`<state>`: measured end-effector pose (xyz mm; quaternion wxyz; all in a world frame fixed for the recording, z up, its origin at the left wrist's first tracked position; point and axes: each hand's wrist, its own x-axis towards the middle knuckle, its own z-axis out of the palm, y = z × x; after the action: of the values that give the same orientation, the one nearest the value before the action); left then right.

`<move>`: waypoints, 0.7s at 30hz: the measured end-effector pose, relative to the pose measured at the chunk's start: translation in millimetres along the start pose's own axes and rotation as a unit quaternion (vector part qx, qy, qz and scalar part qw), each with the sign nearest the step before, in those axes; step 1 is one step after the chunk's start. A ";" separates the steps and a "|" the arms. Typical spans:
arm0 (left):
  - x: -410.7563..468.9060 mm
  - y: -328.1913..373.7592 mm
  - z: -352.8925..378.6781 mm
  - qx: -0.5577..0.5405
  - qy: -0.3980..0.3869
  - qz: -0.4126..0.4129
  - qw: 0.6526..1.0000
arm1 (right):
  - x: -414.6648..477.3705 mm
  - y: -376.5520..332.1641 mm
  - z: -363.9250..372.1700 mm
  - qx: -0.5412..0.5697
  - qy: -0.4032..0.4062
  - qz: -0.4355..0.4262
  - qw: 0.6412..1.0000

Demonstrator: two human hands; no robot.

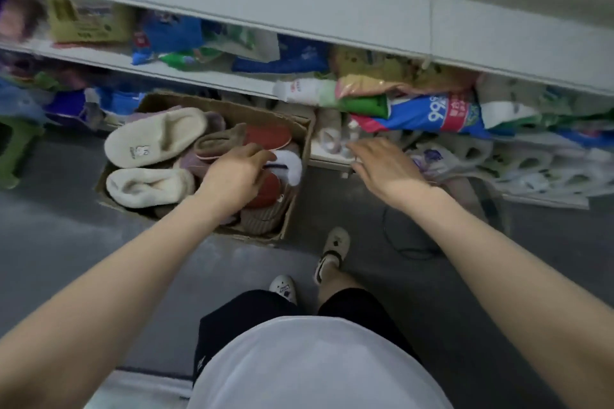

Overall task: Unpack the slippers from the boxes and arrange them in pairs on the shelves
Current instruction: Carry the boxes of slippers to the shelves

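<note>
- Cardboard box sits open on the grey floor under the left hand, packed with loose slippers.
- The left hand reaches down into the box, fingers curled over the pile; whether it has closed on a slipper cannot be told, since the fingertips are hidden among the slippers.
- Just beyond its fingers lie a beige ribbed slipper, a red-soled slipper and a white fluffy piece.
- To the left of that hand two cream plush slippers lie one above the other: the far one sole up, the near one on its side.
- The right hand hovers to the right of the box, palm down, fingers loosely spread and holding nothing.
- Its fingertips point at the lowest shelf, where a pale slipper lies, blurred.
- Right of that hand lie bagged white slippers in clear plastic.
- Above both hands, the upper shelves carry colourful packets, among them a blue-and-red bag.
- Below the hands, the person's own shoes stand on the floor.
</note>
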<state>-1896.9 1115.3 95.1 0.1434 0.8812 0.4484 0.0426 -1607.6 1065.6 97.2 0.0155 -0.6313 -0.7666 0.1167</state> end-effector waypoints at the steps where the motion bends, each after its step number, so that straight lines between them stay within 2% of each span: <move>1: 6.9 16.0 0.6 0.004 -0.006 0.031 0.999 | -22.4 7.8 -1.8 -0.003 0.012 0.012 1.000; 6: 49.4 106.3 9.4 0.028 -0.022 0.181 0.983 | -129.9 57.7 -4.7 -0.013 0.055 0.130 0.990; 11: 94.6 221.8 38.3 0.012 -0.053 0.307 0.950 | -236.0 114.1 3.7 0.000 0.099 0.238 0.966; 15: 126.3 335.2 76.8 0.004 -0.090 0.383 0.919 | -325.0 165.1 13.1 0.021 0.131 0.330 0.935; 21: 160.7 520.4 139.5 -0.030 -0.095 0.485 0.869 | -458.8 253.5 14.1 0.034 0.153 0.451 0.879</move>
<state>-1368.0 924.7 104.6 0.1725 0.9829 -0.0527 0.0361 -1272.7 662.2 89.8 0.0998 -0.9178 -0.3823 0.0390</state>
